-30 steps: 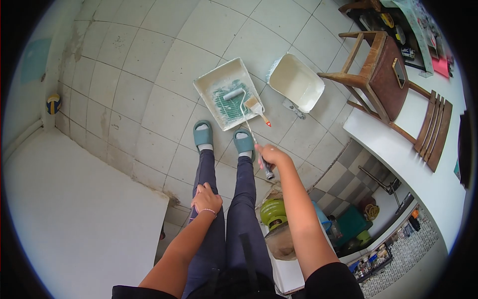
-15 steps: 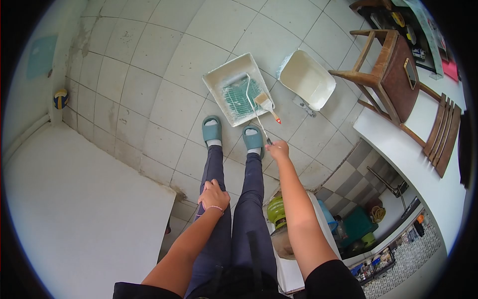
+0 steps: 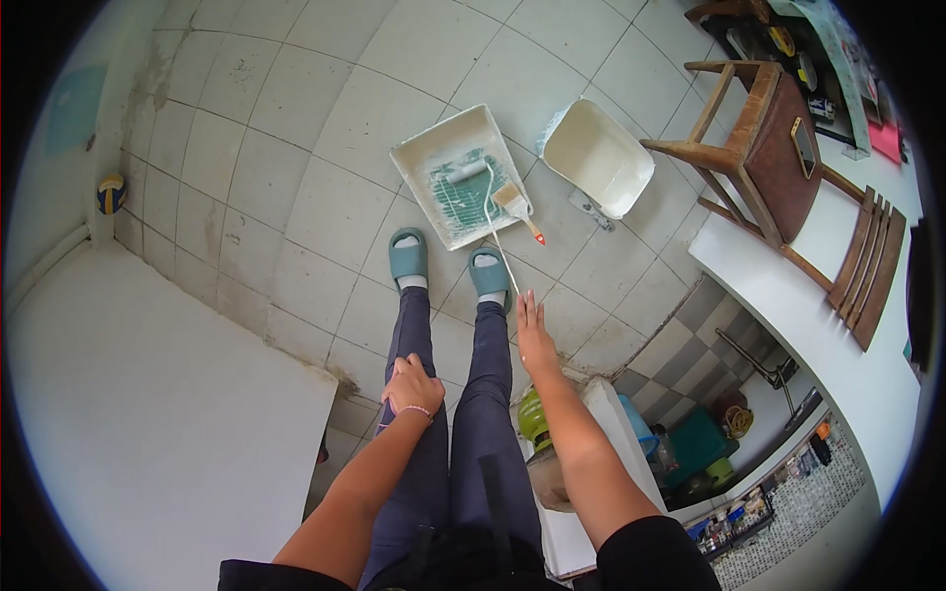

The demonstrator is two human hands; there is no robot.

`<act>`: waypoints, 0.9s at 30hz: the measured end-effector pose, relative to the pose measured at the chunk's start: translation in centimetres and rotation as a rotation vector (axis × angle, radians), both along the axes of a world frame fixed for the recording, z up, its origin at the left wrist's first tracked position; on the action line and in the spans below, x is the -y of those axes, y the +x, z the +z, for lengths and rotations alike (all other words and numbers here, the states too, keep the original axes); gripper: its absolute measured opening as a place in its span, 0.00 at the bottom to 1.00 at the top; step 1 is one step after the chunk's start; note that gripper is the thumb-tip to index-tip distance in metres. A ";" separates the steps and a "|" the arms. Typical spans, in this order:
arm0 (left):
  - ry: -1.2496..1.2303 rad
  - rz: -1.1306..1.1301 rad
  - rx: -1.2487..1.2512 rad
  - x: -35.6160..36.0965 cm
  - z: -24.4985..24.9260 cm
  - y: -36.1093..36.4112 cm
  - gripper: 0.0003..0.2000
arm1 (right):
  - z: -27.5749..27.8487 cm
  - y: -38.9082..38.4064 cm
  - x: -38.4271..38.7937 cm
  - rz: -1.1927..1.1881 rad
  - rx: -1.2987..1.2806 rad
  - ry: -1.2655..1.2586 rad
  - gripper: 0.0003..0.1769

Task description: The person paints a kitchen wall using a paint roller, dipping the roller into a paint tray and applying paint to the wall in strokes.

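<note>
**Open right hand by the roller handle, left hand on the thigh**

The person stands on a tiled floor (image 3: pixel 325 212), looking down past their legs. The right hand (image 3: pixel 533 333) is open, fingers stretched flat and grasping nothing. Its fingertips lie just beside the near end of the paint roller (image 3: pixel 465 173); I cannot tell whether they touch it. The roller's head lies in the paint tray (image 3: pixel 424 163), on the floor just beyond the teal slippers (image 3: pixel 407 257), and its thin handle runs back toward the near right. A paint brush (image 3: pixel 514 209) rests across the tray's right edge. The left hand (image 3: pixel 412 385) lies loosely curled on the left thigh, holding nothing. To the far right of the tray sits a white tub (image 3: pixel 598 158), and beyond it a wooden stool (image 3: pixel 761 138).
</note>
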State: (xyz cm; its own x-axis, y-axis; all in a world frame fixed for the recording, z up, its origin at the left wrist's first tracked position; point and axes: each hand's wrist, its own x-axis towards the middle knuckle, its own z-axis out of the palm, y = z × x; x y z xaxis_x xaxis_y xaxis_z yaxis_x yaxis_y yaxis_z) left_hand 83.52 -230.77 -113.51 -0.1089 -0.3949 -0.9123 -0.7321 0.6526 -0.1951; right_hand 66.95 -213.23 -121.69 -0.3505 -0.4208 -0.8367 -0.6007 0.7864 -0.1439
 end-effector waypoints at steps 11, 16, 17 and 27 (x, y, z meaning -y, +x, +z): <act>-0.013 -0.077 0.037 -0.3 0.1 -0.2 0.28 | -0.4 -1.1 3.2 0.002 0.101 0.161 0.46; -0.024 -0.061 0.017 -0.3 0.1 -0.2 0.28 | -1.3 -2.8 7.2 -0.042 0.066 0.089 0.42; -0.029 -0.058 0.025 -0.3 0.1 -0.3 0.28 | -1.1 -3.0 7.9 -0.048 0.074 0.095 0.42; -0.033 -0.033 0.022 -0.2 0.7 -0.8 0.25 | 0.7 1.7 1.4 -0.085 0.170 0.186 0.43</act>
